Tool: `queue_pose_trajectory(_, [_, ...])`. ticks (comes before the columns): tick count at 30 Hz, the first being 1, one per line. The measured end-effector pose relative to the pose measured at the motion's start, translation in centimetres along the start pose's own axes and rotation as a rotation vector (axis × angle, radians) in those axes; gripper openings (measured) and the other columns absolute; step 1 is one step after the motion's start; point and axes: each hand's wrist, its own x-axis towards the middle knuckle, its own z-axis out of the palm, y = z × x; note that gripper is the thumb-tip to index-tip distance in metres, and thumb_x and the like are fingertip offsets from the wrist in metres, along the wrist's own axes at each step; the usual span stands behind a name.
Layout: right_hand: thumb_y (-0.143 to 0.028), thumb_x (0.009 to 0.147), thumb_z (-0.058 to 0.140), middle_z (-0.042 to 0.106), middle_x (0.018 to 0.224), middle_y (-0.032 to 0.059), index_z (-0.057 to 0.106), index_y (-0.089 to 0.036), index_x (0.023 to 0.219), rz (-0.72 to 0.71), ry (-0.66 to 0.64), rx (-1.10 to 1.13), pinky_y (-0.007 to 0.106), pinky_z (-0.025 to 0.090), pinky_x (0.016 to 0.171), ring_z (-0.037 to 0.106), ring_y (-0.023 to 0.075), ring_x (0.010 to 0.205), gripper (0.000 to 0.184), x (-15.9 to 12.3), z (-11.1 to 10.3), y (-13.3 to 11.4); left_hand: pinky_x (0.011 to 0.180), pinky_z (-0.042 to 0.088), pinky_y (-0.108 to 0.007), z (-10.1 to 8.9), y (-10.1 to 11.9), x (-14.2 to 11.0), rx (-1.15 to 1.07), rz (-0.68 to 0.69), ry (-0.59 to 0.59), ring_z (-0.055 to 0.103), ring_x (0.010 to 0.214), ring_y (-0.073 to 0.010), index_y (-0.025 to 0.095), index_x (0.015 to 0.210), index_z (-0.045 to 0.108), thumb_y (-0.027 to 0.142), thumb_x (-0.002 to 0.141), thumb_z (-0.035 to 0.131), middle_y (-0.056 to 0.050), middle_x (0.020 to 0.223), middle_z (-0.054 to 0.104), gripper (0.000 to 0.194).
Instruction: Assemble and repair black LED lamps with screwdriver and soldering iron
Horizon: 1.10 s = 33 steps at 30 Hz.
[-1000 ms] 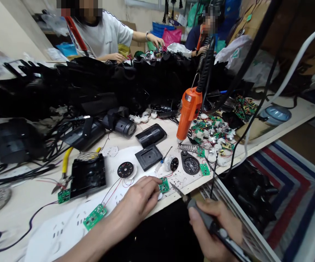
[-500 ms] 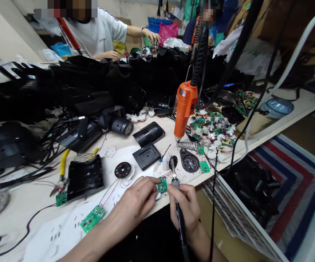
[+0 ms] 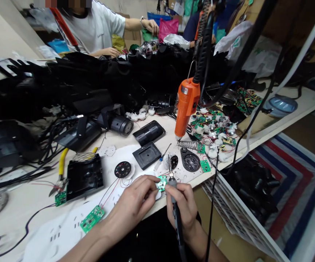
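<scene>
Near the table's front edge, my left hand (image 3: 138, 196) pinches a small green circuit board (image 3: 162, 183) by its left side. My right hand (image 3: 183, 205) is closed around the grey grip of a soldering iron (image 3: 173, 182), whose metal tip points up and away from me, just right of the board. Behind the tip lie a white part and a round black disc (image 3: 174, 161). A second round LED disc (image 3: 122, 169) rests to the left, wired to another green board (image 3: 92, 219) beside my left forearm.
An orange electric screwdriver (image 3: 186, 107) hangs over the table. Black housings (image 3: 146, 155), yellow-handled cutters (image 3: 61, 167) and a black open case (image 3: 85, 176) lie to the left. Piled boards and wires (image 3: 214, 127) are at right. Two people work across the table behind a black heap.
My right hand and the soldering iron have shifted slightly left, closer to the board. My left hand keeps its hold on the board. The view has moved a little.
</scene>
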Motion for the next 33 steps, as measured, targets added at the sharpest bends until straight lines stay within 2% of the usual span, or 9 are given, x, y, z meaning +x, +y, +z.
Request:
queue_pose_trajectory(5, [0.0,0.087,0.054,0.055,0.089,0.0056,0.064,-0.017,0.119,0.001,0.003,0.001,0.026,0.059,0.065,0.062,0.0148,0.075,0.037,-0.3,0.1,0.2,0.081,0.051,-0.025,0.3,-0.2,0.1,0.006,0.036,0.03,0.063,0.102,-0.0169,0.022,0.085,0.051,0.02,0.096,0.046,-0.004,0.096,0.065,0.012])
queue_pose_trajectory(14, [0.001,0.087,0.053,0.055,0.091,0.0061,0.062,-0.02,0.121,0.009,-0.026,0.017,0.027,0.059,0.065,0.061,0.0158,0.079,0.041,-0.6,0.0,0.3,0.083,0.051,-0.026,0.8,-0.1,-0.1,0.087,0.098,0.067,0.063,0.095,-0.0159,0.021,0.087,0.052,0.016,0.095,0.045,-0.005,0.102,0.064,0.011])
queue_pose_trajectory(26, [0.001,0.087,0.056,0.056,0.088,0.0059,0.064,-0.018,0.116,0.027,-0.027,0.017,0.026,0.058,0.065,0.061,0.0148,0.077,0.036,-0.2,-0.1,0.1,0.082,0.05,-0.026,0.4,0.2,0.0,0.08,0.071,0.007,0.061,0.094,-0.0152,0.021,0.089,0.05,0.015,0.096,0.044,-0.005,0.104,0.062,0.011])
queue_pose_trajectory(29, [-0.005,0.088,0.06,0.057,0.087,0.0058,0.065,-0.016,0.111,0.041,-0.028,0.02,0.026,0.058,0.066,0.062,0.0154,0.077,0.026,0.8,-1.2,-0.4,0.082,0.051,-0.026,0.4,0.1,0.1,0.082,0.094,0.031,0.062,0.093,-0.0151,0.021,0.088,0.051,0.015,0.095,0.045,-0.005,0.103,0.063,0.011])
queue_pose_trajectory(33, [-0.016,0.092,0.056,0.058,0.084,0.0054,0.064,-0.017,0.108,0.037,-0.061,0.034,0.027,0.056,0.061,0.061,0.0159,0.072,0.018,2.1,-4.1,-1.2,0.08,0.051,-0.025,0.1,0.3,0.3,0.087,0.092,0.022,0.063,0.092,-0.015,0.021,0.087,0.051,0.013,0.094,0.045,-0.005,0.101,0.064,0.012])
